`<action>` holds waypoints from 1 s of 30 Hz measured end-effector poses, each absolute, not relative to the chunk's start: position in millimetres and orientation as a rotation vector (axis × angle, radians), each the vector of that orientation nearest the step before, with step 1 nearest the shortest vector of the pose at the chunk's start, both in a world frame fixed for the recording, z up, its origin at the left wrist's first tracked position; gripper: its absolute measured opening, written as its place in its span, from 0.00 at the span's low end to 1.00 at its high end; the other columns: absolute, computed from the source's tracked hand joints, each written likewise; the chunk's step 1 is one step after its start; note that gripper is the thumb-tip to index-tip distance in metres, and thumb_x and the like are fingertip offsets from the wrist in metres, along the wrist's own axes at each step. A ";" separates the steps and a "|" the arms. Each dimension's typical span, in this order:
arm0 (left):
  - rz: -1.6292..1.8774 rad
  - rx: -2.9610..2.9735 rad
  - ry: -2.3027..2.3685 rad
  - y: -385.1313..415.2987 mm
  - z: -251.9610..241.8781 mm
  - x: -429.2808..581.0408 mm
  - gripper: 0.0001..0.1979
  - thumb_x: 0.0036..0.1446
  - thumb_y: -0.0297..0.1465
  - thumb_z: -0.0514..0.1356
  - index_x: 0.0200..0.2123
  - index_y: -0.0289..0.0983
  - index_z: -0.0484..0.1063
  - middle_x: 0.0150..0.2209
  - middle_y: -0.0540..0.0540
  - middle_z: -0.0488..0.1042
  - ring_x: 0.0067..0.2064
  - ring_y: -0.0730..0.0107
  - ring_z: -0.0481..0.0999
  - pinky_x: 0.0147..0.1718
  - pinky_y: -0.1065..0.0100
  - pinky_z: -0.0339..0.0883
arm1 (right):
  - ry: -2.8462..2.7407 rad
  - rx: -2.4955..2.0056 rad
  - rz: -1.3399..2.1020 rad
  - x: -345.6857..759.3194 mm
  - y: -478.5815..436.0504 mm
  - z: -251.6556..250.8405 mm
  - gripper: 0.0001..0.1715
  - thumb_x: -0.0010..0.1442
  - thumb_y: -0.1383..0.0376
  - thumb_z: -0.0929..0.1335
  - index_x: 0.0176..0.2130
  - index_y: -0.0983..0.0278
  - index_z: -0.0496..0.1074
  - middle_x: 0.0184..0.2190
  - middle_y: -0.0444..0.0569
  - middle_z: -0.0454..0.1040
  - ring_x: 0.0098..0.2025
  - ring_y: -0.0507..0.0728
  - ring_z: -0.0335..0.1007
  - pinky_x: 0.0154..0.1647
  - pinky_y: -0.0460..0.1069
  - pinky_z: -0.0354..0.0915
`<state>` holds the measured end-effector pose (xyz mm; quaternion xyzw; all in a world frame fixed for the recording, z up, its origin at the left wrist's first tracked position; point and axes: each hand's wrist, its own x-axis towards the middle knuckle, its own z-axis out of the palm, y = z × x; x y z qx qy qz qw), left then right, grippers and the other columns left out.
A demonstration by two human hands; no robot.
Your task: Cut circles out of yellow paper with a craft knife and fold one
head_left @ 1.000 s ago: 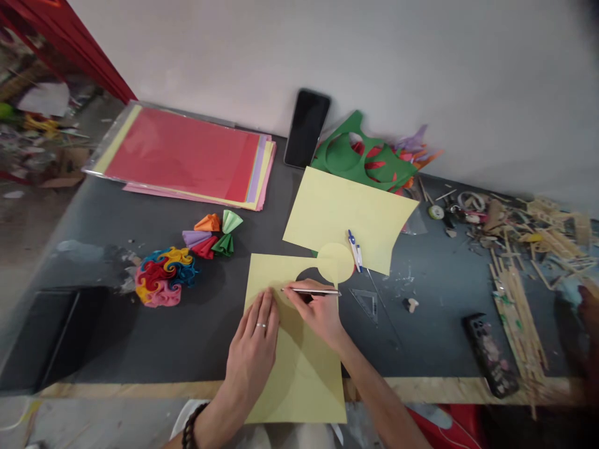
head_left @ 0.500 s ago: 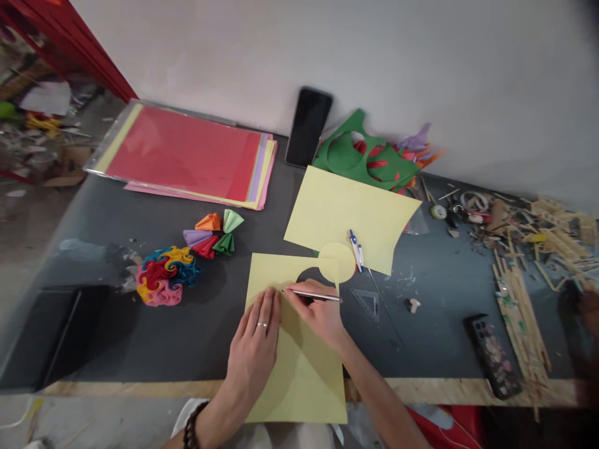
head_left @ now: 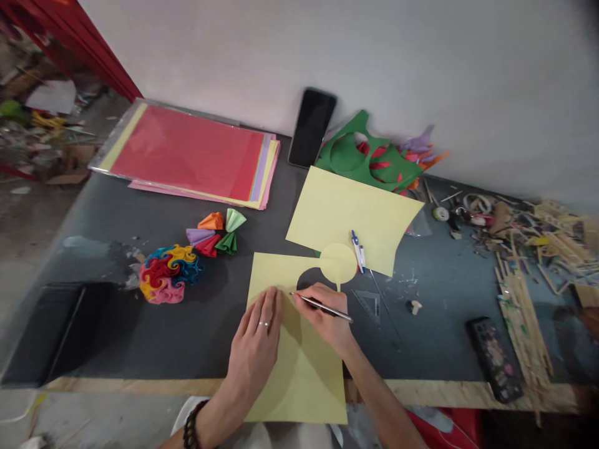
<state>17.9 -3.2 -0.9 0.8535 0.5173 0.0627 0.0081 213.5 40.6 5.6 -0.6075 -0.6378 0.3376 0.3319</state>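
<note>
My left hand (head_left: 259, 333) lies flat on a yellow sheet of paper (head_left: 299, 393), fingers stretched out, a ring on one of them. In my right hand (head_left: 330, 315) a slim silver pen (head_left: 330, 307) is pinched, its tip close to the paper just right of my left fingertips. A round cut-out edge shows in the sheet's upper right. Over that corner lies a yellow paper circle (head_left: 338, 262), partly overlapping the second yellow sheet (head_left: 350, 209) behind. A blue-and-white compass (head_left: 358, 251) rests on that second sheet.
Clear set square (head_left: 369, 305) lies right of my hand. Rolled paper curls (head_left: 168, 274), folded paper pieces (head_left: 213, 234) and bagged colored sheets (head_left: 187, 153) are at left. A phone (head_left: 312, 128) leans on the wall beside green paper scraps (head_left: 349, 153). Wooden sticks (head_left: 524, 318) cover the right side.
My right hand has shifted slightly to the right, and the pen's back end has tilted lower, toward me. My left hand stays flat on the sheet.
</note>
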 end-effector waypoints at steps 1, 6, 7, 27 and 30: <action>0.181 2.664 1.618 -2.8 -0.2 18.3 0.30 0.67 0.22 0.54 0.71 0.34 0.63 0.71 0.40 0.69 0.69 0.57 0.71 0.65 0.59 0.69 | -1.673 -1.595 0.874 214.0 39.4 6.1 0.09 0.66 0.61 0.72 0.34 0.59 0.82 0.27 0.43 0.79 0.29 0.50 0.74 0.32 0.45 0.65; 0.136 2.690 1.614 -2.1 1.4 19.8 0.31 0.66 0.22 0.56 0.71 0.37 0.65 0.70 0.39 0.70 0.68 0.56 0.72 0.63 0.58 0.72 | -1.697 -1.621 0.824 211.9 33.7 7.1 0.10 0.67 0.61 0.72 0.33 0.60 0.80 0.25 0.42 0.77 0.28 0.50 0.72 0.32 0.44 0.65; 0.138 2.694 1.611 -2.2 1.2 19.8 0.31 0.66 0.22 0.56 0.71 0.37 0.64 0.70 0.38 0.70 0.68 0.55 0.72 0.63 0.57 0.72 | -1.693 -1.624 0.808 210.9 32.4 6.8 0.11 0.67 0.61 0.71 0.32 0.60 0.80 0.25 0.42 0.77 0.28 0.50 0.72 0.32 0.44 0.65; 0.124 2.686 1.562 -2.7 2.7 18.1 0.36 0.66 0.25 0.58 0.75 0.48 0.56 0.71 0.35 0.68 0.69 0.51 0.72 0.61 0.54 0.73 | -1.575 -1.700 0.749 204.7 4.0 2.7 0.10 0.68 0.62 0.69 0.33 0.56 0.77 0.24 0.45 0.74 0.24 0.52 0.69 0.27 0.48 0.66; 0.124 2.689 1.559 -2.5 2.8 17.8 0.37 0.66 0.26 0.59 0.75 0.49 0.56 0.70 0.34 0.69 0.68 0.51 0.72 0.61 0.54 0.72 | -1.557 -1.723 0.744 204.0 -0.4 0.8 0.10 0.68 0.62 0.69 0.33 0.57 0.77 0.24 0.44 0.74 0.24 0.52 0.69 0.26 0.48 0.65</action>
